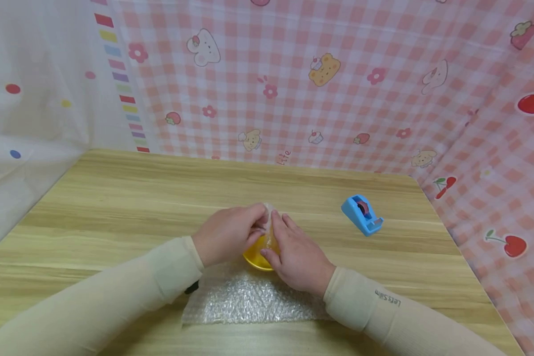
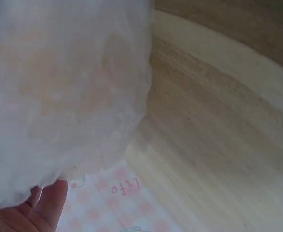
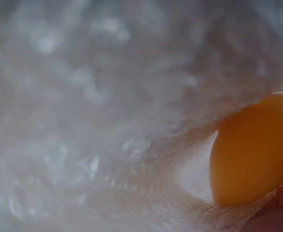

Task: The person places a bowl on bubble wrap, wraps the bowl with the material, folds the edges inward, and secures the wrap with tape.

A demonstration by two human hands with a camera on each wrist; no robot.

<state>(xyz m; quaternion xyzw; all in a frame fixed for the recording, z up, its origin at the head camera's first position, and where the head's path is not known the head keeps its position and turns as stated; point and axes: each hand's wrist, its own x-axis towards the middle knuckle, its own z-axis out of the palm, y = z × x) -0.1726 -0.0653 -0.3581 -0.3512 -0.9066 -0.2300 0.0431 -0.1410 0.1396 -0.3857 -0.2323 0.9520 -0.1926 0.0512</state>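
A yellow bowl-like object (image 1: 259, 258) with a rounded rim sits on a sheet of bubble wrap (image 1: 253, 296), part of which is folded up over its far side. My left hand (image 1: 231, 232) pinches the raised edge of the wrap between curled fingers and thumb. On the other side, my right hand (image 1: 300, 252) presses the wrap with its fingers fairly straight, its thumb near the yellow rim. The right wrist view shows the smooth yellow side (image 3: 252, 154) under the wrap. In the left wrist view the wrap (image 2: 69, 87) covers most of the fingers.
A blue tape dispenser (image 1: 361, 215) stands on the wooden table (image 1: 138, 198) to the right. A small black thing (image 1: 192, 287) shows by the left sleeve. Pink checked cloth (image 1: 285, 113) hangs behind the table and at the right, with white dotted cloth (image 1: 35, 113) at the left.
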